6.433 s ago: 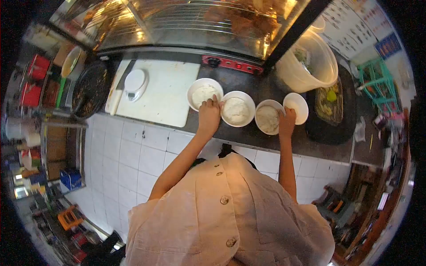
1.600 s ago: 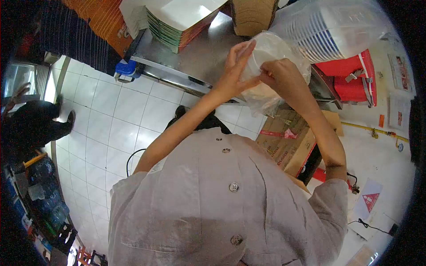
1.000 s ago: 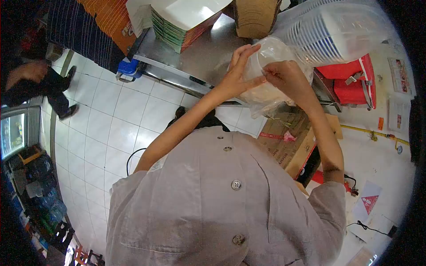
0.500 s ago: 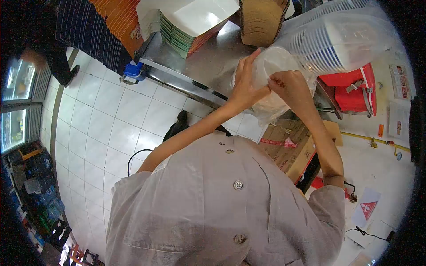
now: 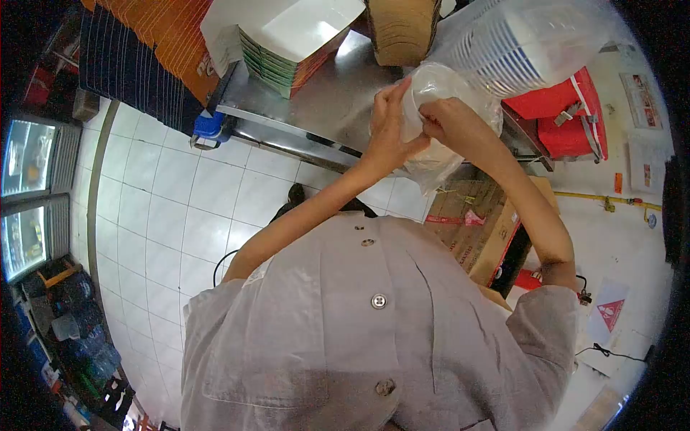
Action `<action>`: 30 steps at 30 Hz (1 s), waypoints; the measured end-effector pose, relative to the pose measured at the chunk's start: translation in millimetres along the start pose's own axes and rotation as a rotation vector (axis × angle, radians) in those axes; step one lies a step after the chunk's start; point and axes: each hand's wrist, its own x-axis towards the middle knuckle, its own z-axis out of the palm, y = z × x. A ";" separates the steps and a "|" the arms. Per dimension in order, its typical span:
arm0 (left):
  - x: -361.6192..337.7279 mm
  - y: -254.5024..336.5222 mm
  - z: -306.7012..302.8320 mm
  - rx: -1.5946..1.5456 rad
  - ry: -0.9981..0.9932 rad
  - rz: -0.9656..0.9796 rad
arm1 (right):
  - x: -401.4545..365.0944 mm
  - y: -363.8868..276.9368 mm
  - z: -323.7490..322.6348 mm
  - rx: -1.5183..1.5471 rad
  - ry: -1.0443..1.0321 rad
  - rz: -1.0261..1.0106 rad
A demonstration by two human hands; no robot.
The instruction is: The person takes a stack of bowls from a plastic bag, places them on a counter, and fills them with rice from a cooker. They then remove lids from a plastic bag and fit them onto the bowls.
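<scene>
A round, translucent plastic container [image 5: 431,81] sits in a clear plastic bag [image 5: 435,165] at the edge of the steel counter. My left hand [image 5: 388,133] holds its left side, with fingers along the wall and the thumb across the near side. Over the container, my right hand [image 5: 456,126] is closed with fingertips pinched together near the left thumb; what is between them I cannot tell. Just beyond, a long bagged stack of clear plastic bowls [image 5: 510,54] lies on its side.
On the steel counter [image 5: 316,108] are stacked paper trays [image 5: 287,43] and brown cardboard containers [image 5: 402,32]. A red bag [image 5: 568,122] is at the right, above a cardboard box [image 5: 474,223]. A blue-handled item [image 5: 210,128] hangs at the counter's left edge.
The view has shifted slightly. My right hand has moved a little left and inward over the container, closer to my left hand, which keeps its hold. The person at far left has left the view.
</scene>
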 end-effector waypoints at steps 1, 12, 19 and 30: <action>0.0 0.7 -5.8 0.026 -0.040 -0.006 | 0.4 -0.4 -3.5 -0.003 -0.051 -0.004; 33.5 16.6 -38.1 0.117 -0.107 0.248 | -80.5 -17.3 30.3 0.139 0.759 0.387; 62.1 35.6 -37.0 0.209 -0.191 0.308 | -64.8 -25.8 65.7 0.204 0.972 0.534; 30.3 47.6 -27.0 -0.096 0.011 0.009 | -78.6 -50.3 114.1 0.523 1.351 0.653</action>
